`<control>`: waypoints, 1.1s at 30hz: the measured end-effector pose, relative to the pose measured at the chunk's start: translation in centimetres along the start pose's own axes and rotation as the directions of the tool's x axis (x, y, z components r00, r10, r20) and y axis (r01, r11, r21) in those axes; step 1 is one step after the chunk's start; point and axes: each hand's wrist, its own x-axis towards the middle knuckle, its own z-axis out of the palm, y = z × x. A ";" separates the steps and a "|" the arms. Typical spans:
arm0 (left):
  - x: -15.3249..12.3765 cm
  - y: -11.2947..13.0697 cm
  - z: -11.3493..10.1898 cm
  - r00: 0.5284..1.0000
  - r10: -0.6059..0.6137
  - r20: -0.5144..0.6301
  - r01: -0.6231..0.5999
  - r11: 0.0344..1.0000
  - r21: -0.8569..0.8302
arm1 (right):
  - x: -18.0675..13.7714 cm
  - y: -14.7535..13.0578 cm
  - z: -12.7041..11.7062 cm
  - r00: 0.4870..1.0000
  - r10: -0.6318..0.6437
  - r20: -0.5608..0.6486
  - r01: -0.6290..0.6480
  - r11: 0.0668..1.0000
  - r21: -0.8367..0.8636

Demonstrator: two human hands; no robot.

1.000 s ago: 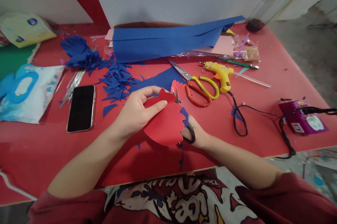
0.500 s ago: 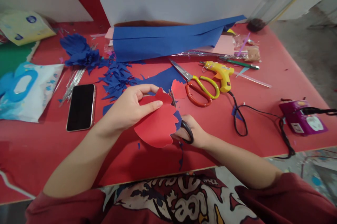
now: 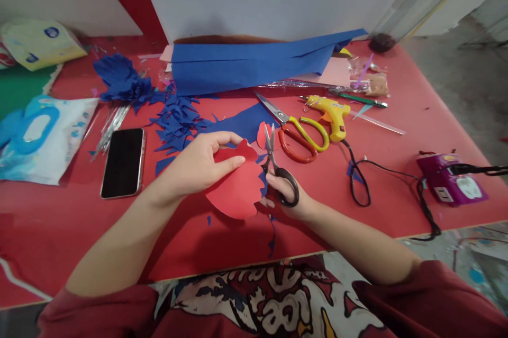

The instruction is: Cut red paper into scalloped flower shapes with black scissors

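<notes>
My left hand (image 3: 198, 166) pinches a red paper shape (image 3: 236, 187) with a scalloped right edge, thumb on top near its upper rim, holding it just above the red table (image 3: 397, 116). My right hand (image 3: 288, 195) grips small black-handled scissors (image 3: 278, 169) through the loops. Their blades point up and away, just right of the paper's edge. A small red offcut (image 3: 262, 134) lies behind the blades on a blue paper piece (image 3: 242, 121).
Larger scissors with yellow and orange handles (image 3: 301, 134), a yellow glue gun (image 3: 331, 113) with black cord, a purple power strip (image 3: 452, 182), a phone (image 3: 123, 161), blue paper scraps (image 3: 177, 118), folded blue sheets (image 3: 250, 63), a wipes pack (image 3: 37, 134) and a clear tube (image 3: 413, 5) lie around.
The scissors came out from under the red shape and now stand free to its right. My left hand has turned and drawn the paper slightly left and down.
</notes>
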 end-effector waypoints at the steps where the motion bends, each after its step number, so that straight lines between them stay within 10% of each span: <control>1: 0.0 -0.1 0.1 1.000 0.021 0.015 -0.022 0.997 0.071 | 0.0 0.3 0.0 1.000 -0.018 -0.014 0.018 0.999 0.029; 23: 0.2 -1.1 2.0 0.994 0.086 0.072 -0.104 0.946 0.307 | 1.0 0.7 -0.2 0.912 -0.090 -0.401 0.055 0.994 -0.096; 33: 1.4 -2.2 1.1 0.987 -0.124 0.100 0.143 0.967 -0.213 | 1.6 1.0 -1.4 0.875 -0.188 -0.447 0.159 0.982 -0.101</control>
